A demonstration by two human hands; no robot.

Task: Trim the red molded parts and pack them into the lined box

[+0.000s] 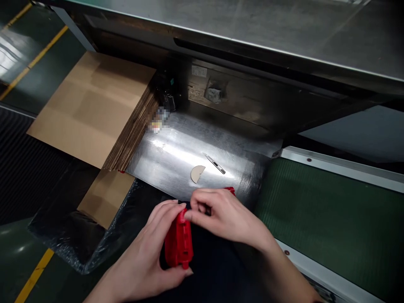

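Observation:
My left hand [158,248] is wrapped round a red plastic part [179,244], fingers on its upper end and thumb at its lower end. The part looks hollow, with slots along one side. My right hand [221,212] is curled at the part's top end, its thumb touching there; whether its fingers pinch anything else is hidden. Behind that hand a second red piece [231,190] shows on the metal table [176,151]. Beyond the hands lie a pale half-round piece [197,174] and a slim metal-coloured cutter [214,163].
Stacked brown cardboard [91,105] stands on the left, with a smaller cardboard piece [107,195] on dark plastic wrap below it. A green conveyor belt [331,223] runs at the right. A metal ledge [284,29] crosses the top.

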